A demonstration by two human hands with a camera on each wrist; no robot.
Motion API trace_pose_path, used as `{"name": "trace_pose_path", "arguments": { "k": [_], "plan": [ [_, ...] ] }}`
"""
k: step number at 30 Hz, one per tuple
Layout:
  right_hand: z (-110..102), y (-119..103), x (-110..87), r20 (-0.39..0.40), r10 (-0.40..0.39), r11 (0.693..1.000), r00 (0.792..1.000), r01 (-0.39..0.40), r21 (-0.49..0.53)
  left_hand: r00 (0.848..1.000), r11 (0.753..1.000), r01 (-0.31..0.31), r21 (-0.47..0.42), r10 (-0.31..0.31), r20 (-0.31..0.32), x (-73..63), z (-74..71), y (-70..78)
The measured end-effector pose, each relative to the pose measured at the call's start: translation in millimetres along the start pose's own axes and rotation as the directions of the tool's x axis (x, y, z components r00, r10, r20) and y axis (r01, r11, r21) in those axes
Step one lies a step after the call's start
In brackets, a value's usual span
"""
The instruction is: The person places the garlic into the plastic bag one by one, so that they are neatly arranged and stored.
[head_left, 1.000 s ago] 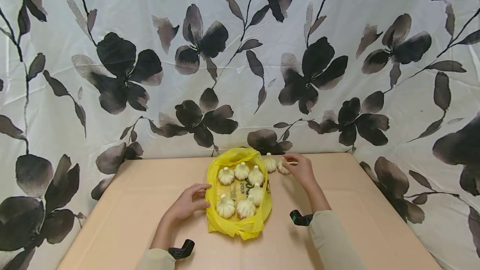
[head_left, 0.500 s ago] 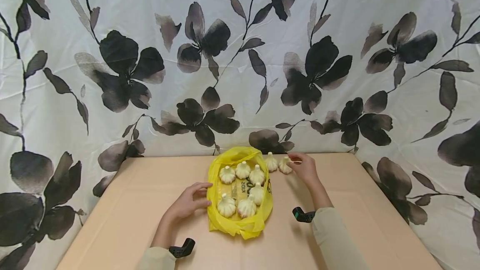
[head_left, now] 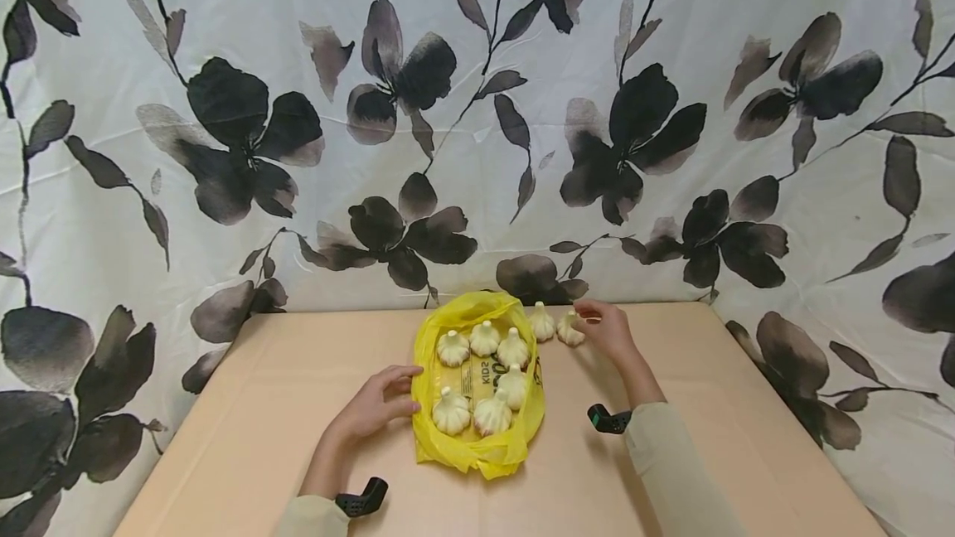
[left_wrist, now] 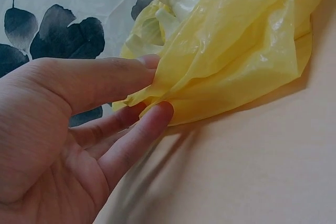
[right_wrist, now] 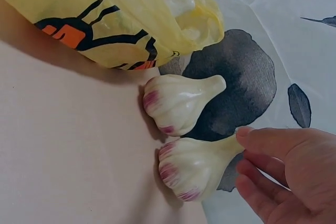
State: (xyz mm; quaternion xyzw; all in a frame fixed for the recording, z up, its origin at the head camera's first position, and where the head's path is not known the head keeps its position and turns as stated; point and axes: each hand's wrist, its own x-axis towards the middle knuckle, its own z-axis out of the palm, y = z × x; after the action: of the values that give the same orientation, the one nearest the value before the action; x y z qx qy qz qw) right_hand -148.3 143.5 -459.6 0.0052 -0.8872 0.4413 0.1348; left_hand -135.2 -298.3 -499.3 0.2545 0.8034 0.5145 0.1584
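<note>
A yellow plastic bag (head_left: 429, 446) lies with its mouth spread wide. Several whitish garlic bulbs (head_left: 451, 413) are inside it. At the bag's left edge my left hand (head_left: 373, 404) pinches the plastic between thumb and fingers, as the left wrist view shows. Beyond the bag's right side, two more garlic bulbs stand side by side near the table's back edge. My right hand (head_left: 610, 334) pinches the stem of the outer garlic bulb (right_wrist: 197, 169), which has purple streaks at its base. The inner garlic bulb (right_wrist: 176, 103) sits untouched between it and the bag.
A pale peach table (head_left: 298, 371) carries everything. Behind it hangs a white cloth (head_left: 515, 164) printed with dark flowers, reaching down to the table's back edge. Dark cameras (head_left: 362, 497) are strapped to both wrists.
My right hand has shifted slightly right, and more of the outer garlic bulb shows beside its fingers. The left hand stays at the bag's edge. The head view has moved a little.
</note>
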Motion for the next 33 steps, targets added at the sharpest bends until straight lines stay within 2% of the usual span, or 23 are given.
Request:
{"name": "trace_pose_path", "arguments": {
  "k": [10, 18, 24, 33],
  "plan": [
    [1, 9, 5.0, 0.027, 0.012, 1.0, 1.0, -0.013, 0.001, 1.0, 1.0, 0.018, -0.011, -0.018, -0.012, -1.9, 2.8, -0.2],
    [6, 19, 9.6, -0.004, 0.001, 1.0, 1.0, -0.001, -0.02, 0.999, 0.999, 0.021, -0.04, -0.022, -0.029, -1.8, 5.0, 0.6],
    [8, 16, -0.4, -0.032, 0.018, 0.998, 0.999, -0.02, -0.061, 1.0, 0.999, 0.025, -0.037, -0.025, 0.003, -7.0, 0.6, 1.1],
    [13, 8, -14.2, -0.066, 0.048, 0.996, 0.997, -0.053, -0.069, 0.999, 1.0, 0.017, -0.023, -0.017, 0.032, -15.9, -6.5, 3.4]
  ]
}}
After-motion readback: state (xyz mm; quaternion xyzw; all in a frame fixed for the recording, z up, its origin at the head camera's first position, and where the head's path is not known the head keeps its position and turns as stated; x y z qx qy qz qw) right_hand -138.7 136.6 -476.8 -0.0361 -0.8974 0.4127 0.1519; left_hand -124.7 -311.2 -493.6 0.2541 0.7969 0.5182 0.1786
